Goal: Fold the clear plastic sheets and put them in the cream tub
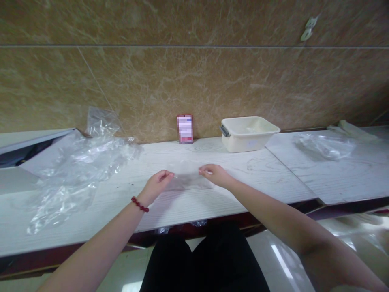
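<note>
A clear plastic bag (189, 178) is stretched between my hands, just over the white wood-grain table (170, 207). My left hand (158, 181), below a dark red bead bracelet (139, 204), pinches the bag's left side with thumb and forefinger. On the opposite side, my right hand (215, 174) closes its fingertips on the bag's edge. The bag is thin and see-through, and I cannot make out anything inside it.
A phone (185, 129) leans against the marbled wall behind the bag. To its right stands a cream plastic bin (243, 140). Crumpled clear bags (79, 162) lie at the left beside an open white box (18, 178); more clear plastic (326, 146) lies far right.
</note>
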Demonstrator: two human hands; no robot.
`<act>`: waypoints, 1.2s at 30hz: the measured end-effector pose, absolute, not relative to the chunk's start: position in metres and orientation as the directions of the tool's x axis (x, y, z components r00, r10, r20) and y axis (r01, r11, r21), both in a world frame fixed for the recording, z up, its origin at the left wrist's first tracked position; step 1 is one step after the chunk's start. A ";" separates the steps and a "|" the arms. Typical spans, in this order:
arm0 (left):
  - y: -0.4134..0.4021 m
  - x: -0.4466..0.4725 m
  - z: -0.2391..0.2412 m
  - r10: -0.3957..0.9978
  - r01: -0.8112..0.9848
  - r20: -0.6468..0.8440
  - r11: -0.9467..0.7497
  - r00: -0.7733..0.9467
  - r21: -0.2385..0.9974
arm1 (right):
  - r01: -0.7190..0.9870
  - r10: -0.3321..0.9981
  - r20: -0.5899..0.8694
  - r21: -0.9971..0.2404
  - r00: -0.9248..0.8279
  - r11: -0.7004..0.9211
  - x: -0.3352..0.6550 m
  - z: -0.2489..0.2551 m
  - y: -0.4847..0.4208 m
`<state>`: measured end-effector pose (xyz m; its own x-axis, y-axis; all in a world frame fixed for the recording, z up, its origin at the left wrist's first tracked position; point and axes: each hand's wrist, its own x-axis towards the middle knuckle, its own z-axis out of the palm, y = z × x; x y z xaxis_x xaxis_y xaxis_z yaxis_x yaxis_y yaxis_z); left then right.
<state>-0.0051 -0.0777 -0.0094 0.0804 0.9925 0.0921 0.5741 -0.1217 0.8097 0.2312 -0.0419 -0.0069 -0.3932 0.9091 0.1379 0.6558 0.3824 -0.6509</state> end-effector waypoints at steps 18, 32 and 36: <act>-0.021 0.004 -0.040 0.925 0.447 -0.031 0.212 -0.380 0.869 | 0.783 0.995 0.048 -0.614 -0.087 0.098 0.199 -0.016 0.011; -0.018 0.002 -0.041 0.922 0.391 -0.004 0.168 -0.387 0.905 | 0.785 0.989 0.123 -0.604 -0.081 0.139 0.192 -0.021 0.020; -0.017 0.001 -0.045 0.938 0.339 0.039 0.086 -0.345 0.937 | 0.789 0.989 0.132 -0.600 -0.067 0.134 0.192 -0.024 0.021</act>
